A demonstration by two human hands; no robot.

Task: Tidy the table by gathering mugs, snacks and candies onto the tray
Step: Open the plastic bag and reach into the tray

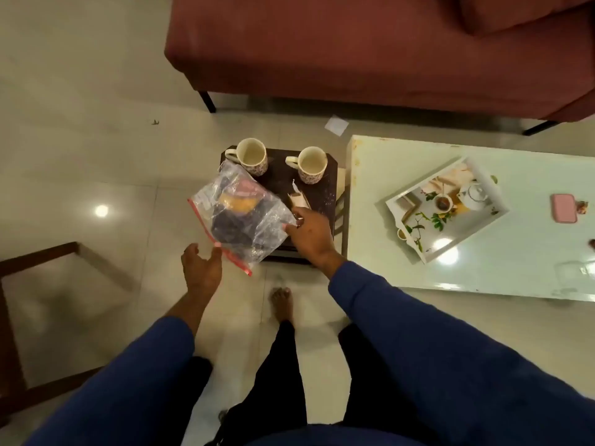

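Note:
A clear zip bag of snacks [236, 214] with a red seal strip hangs over the near edge of a small dark side table [318, 191]. My right hand [309, 233] pinches the bag's right corner. My left hand [201, 268] is spread just under the red seal, its fingertips at the strip. Two floral mugs stand at the back of the side table, the left mug [251, 155] and the right mug [310, 165]. A small wrapped candy [297, 197] lies between the bag and the right mug. The white picture tray [447, 207] sits on the pale low table [483, 268] to the right.
A dark red sofa [370, 43] stands behind the tables. On the pale table lie a pink case [565, 208] and a small object [582, 207] at the far right. A wooden frame [38, 255] is at left. My bare foot [282, 300] stands on the tiled floor.

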